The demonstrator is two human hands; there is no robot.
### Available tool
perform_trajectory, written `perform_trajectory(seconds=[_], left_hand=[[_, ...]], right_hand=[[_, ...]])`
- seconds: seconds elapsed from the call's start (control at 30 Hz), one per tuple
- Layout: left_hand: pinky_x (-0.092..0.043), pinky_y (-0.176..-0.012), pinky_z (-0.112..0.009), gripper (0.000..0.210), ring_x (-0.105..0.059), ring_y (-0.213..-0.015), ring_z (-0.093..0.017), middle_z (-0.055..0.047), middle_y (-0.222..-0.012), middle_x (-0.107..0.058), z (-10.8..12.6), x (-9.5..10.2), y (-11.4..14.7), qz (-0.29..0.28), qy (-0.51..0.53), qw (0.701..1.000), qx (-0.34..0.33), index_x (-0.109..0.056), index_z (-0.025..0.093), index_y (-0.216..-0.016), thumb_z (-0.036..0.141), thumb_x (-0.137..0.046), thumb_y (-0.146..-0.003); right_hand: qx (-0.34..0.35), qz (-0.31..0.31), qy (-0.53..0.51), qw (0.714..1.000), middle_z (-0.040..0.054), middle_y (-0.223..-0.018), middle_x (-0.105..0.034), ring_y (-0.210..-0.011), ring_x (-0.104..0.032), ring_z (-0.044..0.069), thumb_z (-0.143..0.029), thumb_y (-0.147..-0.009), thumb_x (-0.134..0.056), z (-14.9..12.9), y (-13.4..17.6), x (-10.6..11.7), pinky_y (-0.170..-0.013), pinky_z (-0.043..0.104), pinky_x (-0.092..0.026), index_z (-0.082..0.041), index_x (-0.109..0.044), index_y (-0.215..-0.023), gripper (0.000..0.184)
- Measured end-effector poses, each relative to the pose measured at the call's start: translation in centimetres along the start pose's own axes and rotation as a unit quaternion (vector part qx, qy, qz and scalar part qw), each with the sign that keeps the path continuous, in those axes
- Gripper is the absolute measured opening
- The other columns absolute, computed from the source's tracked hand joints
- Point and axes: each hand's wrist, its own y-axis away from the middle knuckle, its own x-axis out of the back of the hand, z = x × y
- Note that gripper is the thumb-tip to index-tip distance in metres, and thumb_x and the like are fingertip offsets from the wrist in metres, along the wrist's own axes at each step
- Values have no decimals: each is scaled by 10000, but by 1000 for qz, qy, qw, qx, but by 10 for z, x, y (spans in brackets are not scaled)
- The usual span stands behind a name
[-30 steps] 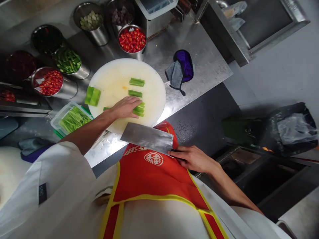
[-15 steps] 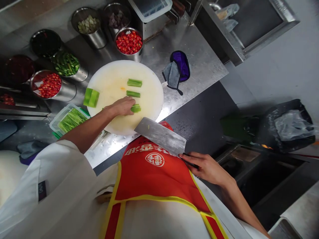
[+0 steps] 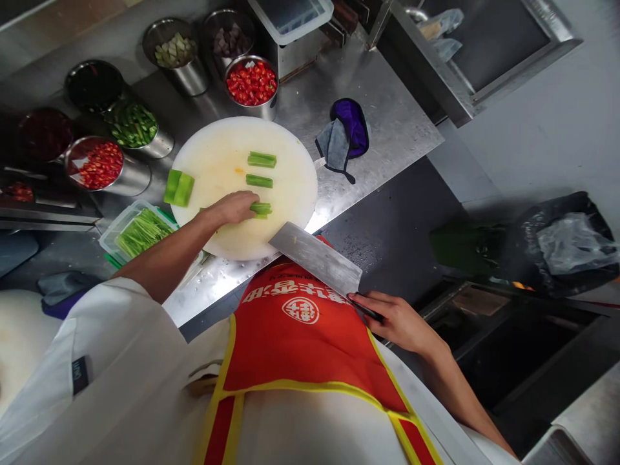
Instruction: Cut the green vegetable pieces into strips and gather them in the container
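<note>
On the round white cutting board (image 3: 216,155), the fingers of my left hand (image 3: 236,207) are closed over the end of a small bunch of green vegetable strips (image 3: 263,209). Two more short bundles of strips, a middle one (image 3: 259,181) and a far one (image 3: 262,159), lie in a row beyond it. My right hand (image 3: 398,321) grips the black handle of a cleaver (image 3: 317,257). The wide blade slants up to the left, its tip over the board's near edge, apart from the strips. Folded green pieces (image 3: 179,188) rest at the board's left edge.
Steel pots of chopped red chili (image 3: 252,84), green chili (image 3: 133,126) and other cut ingredients stand behind the board. At the left is a plastic tub of green stalks (image 3: 143,232). A grey and purple cloth (image 3: 349,129) lies right of the board on the steel counter (image 3: 397,110).
The cleaver has shifted slightly up and right, its tip now at the board's edge. My left hand has slid slightly left with the near strips.
</note>
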Motion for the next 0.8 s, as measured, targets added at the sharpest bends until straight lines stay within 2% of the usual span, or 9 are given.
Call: perform_trajectory(seconds=[0.1, 0.2, 0.27, 0.37, 0.47, 0.63, 0.7, 0.8], left_hand=[[-473, -860, -341, 247, -640, -997, -254, -77, -1109, -691, -5, 11, 7, 20, 59, 998, 22, -604, 209, -1066, 407, -568, -923], [-479, -844, -331, 242, -643, -950, -238, -63, -1079, -683, -5, 13, 14, -3, 88, 996, 6, -597, 217, -1078, 402, -569, -924], [-479, -889, -347, 209, -634, -991, -251, -72, -1091, -664, -3, 6, 17, -7, 59, 998, -25, -603, 220, -1068, 353, -575, -910], [-462, -995, -395, 250, -589, -1129, -298, -106, -1176, -625, 3, -6, 17, 22, -18, 999, -45, -610, 217, -1097, 318, -608, -868], [-471, -996, -408, 323, -577, -1172, -316, -127, -1215, -621, 12, -9, 15, 18, -51, 999, -8, -601, 206, -1143, 281, -631, -831], [-510, -846, -404, 356, -642, -1093, -332, -161, -1208, -670, 38, 5, 12, -68, -56, 990, 106, -627, 175, -1156, 246, -641, -808], [-515, -838, -408, 356, -646, -1112, -349, -169, -1236, -670, 46, 9, 13, -87, -63, 986, 126, -662, 173, -1134, 275, -662, -794], [-521, -844, -407, 338, -644, -1144, -353, -167, -1273, -662, 52, 10, 16, -84, -75, 985, 130, -683, 178, -1114, 304, -652, -802]], right_hand=[[-4, 13, -12, 1000, 98, -1065, -749, -836, -706, 183, -167, -948, -527, 2, 0, -1, -747, 275, -565, -235, -642, -1429, 498], [-1, 23, -18, 1000, 93, -1059, -747, -813, -704, 176, -165, -937, -540, 5, -1, -2, -722, 265, -563, -235, -648, -1420, 500], [2, 27, -20, 999, 90, -1064, -747, -803, -705, 171, -154, -924, -544, 6, -2, -2, -709, 258, -562, -237, -648, -1418, 511], [5, 24, -18, 1000, 89, -1075, -746, -814, -708, 168, -139, -917, -537, 8, -3, -2, -710, 252, -560, -233, -641, -1424, 526], [5, 21, -19, 1000, 92, -1084, -744, -830, -710, 172, -139, -921, -534, 8, -4, -2, -720, 255, -562, -227, -635, -1429, 526], [7, 32, -28, 999, 85, -1041, -741, -817, -703, 173, -151, -931, -544, 8, -6, -5, -723, 258, -561, -223, -632, -1431, 513], [5, 41, -36, 999, 78, -996, -740, -804, -698, 174, -157, -931, -551, 8, -7, -6, -726, 260, -561, -223, -635, -1430, 510], [-6, 51, -56, 997, 71, -975, -746, -798, -700, 175, -159, -920, -553, 6, -10, -8, -727, 259, -560, -231, -649, -1416, 510]])
